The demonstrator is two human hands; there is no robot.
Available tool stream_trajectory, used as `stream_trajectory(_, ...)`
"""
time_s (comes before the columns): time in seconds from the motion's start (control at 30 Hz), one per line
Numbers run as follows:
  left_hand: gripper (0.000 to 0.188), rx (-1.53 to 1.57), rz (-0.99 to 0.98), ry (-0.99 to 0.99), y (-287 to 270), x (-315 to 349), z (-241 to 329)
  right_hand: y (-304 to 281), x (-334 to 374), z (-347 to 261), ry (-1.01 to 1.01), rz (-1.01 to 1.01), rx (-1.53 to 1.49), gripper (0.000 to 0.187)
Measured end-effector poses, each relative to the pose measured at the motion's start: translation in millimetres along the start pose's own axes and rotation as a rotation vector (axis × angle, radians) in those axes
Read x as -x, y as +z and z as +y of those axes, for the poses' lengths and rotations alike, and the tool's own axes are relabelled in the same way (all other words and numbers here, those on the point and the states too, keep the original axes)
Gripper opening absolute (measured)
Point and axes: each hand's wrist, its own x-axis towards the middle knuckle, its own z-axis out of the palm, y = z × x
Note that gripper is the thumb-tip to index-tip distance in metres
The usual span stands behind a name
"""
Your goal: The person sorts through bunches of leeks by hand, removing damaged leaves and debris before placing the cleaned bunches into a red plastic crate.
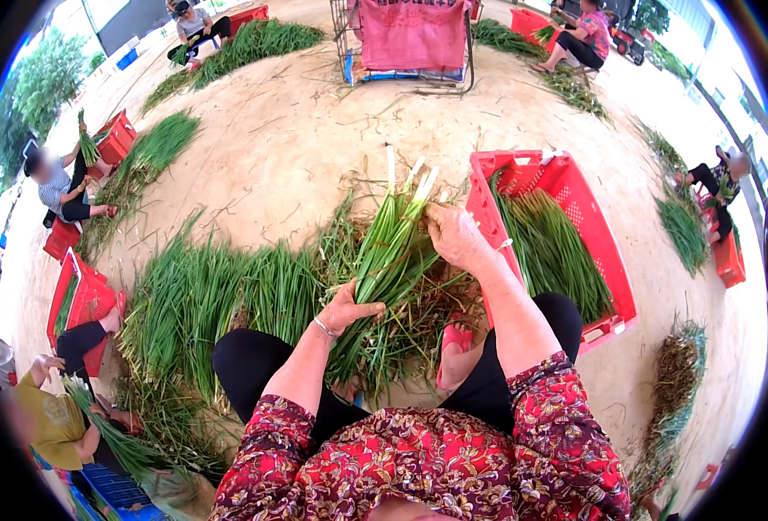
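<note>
Between my knees I hold up a bunch of chives [384,243], its white stem ends pointing away from me and its green leaves hanging toward me. My left hand [346,311] is closed around the leafy part, thumb lying across it. Up by the white ends, my right hand [458,236] pinches at the stems from the right side; its fingertips are partly hidden. Loose trimmings [432,313], green and brown, are heaped on the ground beneath the bunch. To the right, a red plastic crate [588,221] holds many chives laid lengthwise.
A wide pile of chives [219,304] spreads on the floor at my left. A strip of dried trimmings [675,391] lies at the right. Other people sit around with crates and chives, the nearest in a yellow-green top [54,421]. A cart with a pink cloth [412,35] stands ahead.
</note>
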Motion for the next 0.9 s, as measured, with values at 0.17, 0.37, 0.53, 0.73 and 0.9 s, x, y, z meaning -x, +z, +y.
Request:
stream_trajectory(0.17,0.053,0.162,0.085,0.004,3,-2,4,-3,6,4,-0.046,-0.079,-0.053,0.011)
stream_trajectory(0.37,0.047,0.081,0.161,0.027,-16,-8,-13,-41,6,-17,0.275,-0.500,-1.139,0.016)
stream_trajectory(0.53,0.043,0.074,0.128,0.057,-18,-15,-12,-65,1,-7,0.126,-0.241,-1.964,0.018)
stream_trajectory(0.73,0.043,-0.055,0.164,0.104,-19,-18,-25,-60,-6,-31,0.412,-0.142,-1.391,0.020)
stream_trajectory(0.9,0.051,-0.265,0.143,0.136,1,-15,-22,-13,-9,-18,0.393,-0.115,-0.491,0.034)
